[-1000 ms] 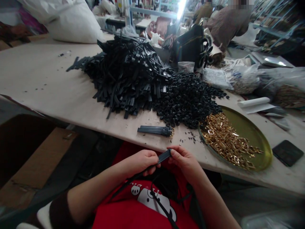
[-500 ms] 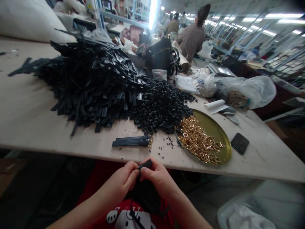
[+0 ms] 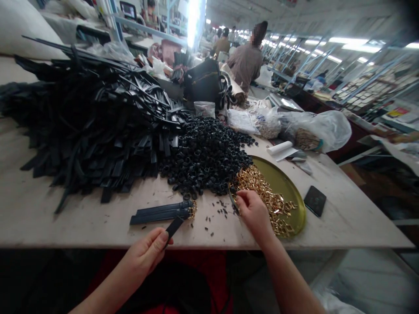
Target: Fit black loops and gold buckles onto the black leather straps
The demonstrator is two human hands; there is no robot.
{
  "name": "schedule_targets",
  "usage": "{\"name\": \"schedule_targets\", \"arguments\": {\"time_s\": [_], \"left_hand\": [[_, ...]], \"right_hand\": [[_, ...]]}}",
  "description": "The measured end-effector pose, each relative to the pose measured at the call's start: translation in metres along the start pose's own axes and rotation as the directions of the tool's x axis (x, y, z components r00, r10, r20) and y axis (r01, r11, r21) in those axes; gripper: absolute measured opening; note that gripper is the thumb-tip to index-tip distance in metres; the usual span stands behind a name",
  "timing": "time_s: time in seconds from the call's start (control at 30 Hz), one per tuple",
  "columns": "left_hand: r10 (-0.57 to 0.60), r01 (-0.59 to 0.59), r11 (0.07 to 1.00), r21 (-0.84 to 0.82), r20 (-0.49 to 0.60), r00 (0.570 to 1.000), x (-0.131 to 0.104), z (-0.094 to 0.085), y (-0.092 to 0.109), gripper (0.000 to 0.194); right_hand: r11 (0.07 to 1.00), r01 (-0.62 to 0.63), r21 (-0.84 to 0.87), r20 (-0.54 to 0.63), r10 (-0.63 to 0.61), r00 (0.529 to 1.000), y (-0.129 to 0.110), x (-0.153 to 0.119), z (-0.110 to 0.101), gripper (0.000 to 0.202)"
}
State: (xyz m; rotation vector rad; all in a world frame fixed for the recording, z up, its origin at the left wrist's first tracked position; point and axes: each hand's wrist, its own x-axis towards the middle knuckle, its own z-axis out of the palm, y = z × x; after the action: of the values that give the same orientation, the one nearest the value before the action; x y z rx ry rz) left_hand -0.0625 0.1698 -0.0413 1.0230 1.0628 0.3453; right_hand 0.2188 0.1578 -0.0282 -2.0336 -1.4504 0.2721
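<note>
Left fingers (image 3: 163, 237) pinch strap (image 3: 174, 227) near table (image 3: 203, 239) edge; right fingers (image 3: 245, 196) curl at tray (image 3: 281, 179) rim, hold unclear.

Gold fittings (image 3: 274, 199) glossy metal; strips (image 3: 116, 168) smooth, leather-like.

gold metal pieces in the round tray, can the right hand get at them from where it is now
Most likely yes: the right hand is over the left edge of the round tray, right by the gold metal pieces, and nothing seems to cover most of them.
</note>
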Motion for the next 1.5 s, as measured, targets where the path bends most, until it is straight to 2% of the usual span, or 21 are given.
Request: {"name": "schedule_targets", "arguments": {"time_s": [0.07,0.13,0.23,0.33,0.47,0.63,0.8,0.9,0.97,1.1,1.27,1.4,1.5], "left_hand": [[-0.017,0.018,0.999,-0.029,0.024,1.000,0.000,0.003,-0.001,0.049],[-0.005,0.006,0.999,-0.041,0.037,0.999,-0.002,0.006,-0.001,0.048],[0.031,-0.030,0.999,-0.012,0.049,0.998,-0.007,0.009,-0.002,0.048],[0.061,-0.062,0.997,0.041,0.036,0.998,-0.014,0.007,-0.002,0.049],[0.098,-0.102,0.992,0.073,0.057,0.993,-0.024,0.007,-0.001,0.051],[0.142,-0.149,0.984,0.095,0.085,0.986,-0.031,0.014,-0.004,0.049],[0.175,-0.188,0.972,0.139,0.102,0.979,-0.034,0.017,-0.013,0.048],[0.188,-0.203,0.967,0.155,0.102,0.977,-0.035,0.017,-0.015,0.047],[0.195,-0.207,0.967,0.149,0.091,0.977,-0.036,0.016,-0.015,0.047],[0.184,-0.198,0.971,0.133,0.105,0.977,-0.034,0.018,-0.016,0.046],[0.178,-0.197,0.971,0.134,0.140,0.974,-0.028,0.022,-0.018,0.042],[0.172,-0.193,0.966,0.169,0.131,0.976,-0.026,0.018,-0.018,0.041],[0.196,-0.214,0.953,0.214,0.102,0.975,-0.023,0.016,-0.007,0.039]], "right_hand": [[0.962,0.028,-0.271,0.008,-0.027,1.000,0.018,0.022,-0.010,0.019],[0.879,0.056,-0.473,0.107,-0.006,0.994,0.026,0.036,-0.010,0.018],[0.809,0.075,-0.583,0.179,0.037,0.983,0.027,0.044,-0.001,0.015],[0.819,0.056,-0.571,0.161,0.044,0.986,0.024,0.044,0.005,0.011],[0.855,0.039,-0.518,0.140,0.040,0.989,0.024,0.041,-0.005,0.010],[0.894,0.094,-0.437,0.209,0.000,0.978,0.021,0.021,-0.016,0.016],[0.875,0.222,-0.429,0.261,-0.116,0.958,0.000,-0.020,0.007,0.007],[0.861,0.255,-0.441,0.261,-0.149,0.954,-0.007,-0.029,0.014,0.009],[0.861,0.209,-0.465,0.216,-0.118,0.969,-0.005,-0.022,0.007,0.016],[0.842,0.016,-0.540,0.079,0.032,0.996,0.012,0.012,-0.014,0.027],[0.837,-0.109,-0.536,0.114,0.200,0.973,0.025,0.046,-0.014,0.019],[0.899,-0.103,-0.426,0.130,0.173,0.976,0.025,0.049,-0.014,0.014],[0.951,-0.072,-0.301,0.131,0.116,0.985,0.013,0.036,-0.017,0.022]]}}
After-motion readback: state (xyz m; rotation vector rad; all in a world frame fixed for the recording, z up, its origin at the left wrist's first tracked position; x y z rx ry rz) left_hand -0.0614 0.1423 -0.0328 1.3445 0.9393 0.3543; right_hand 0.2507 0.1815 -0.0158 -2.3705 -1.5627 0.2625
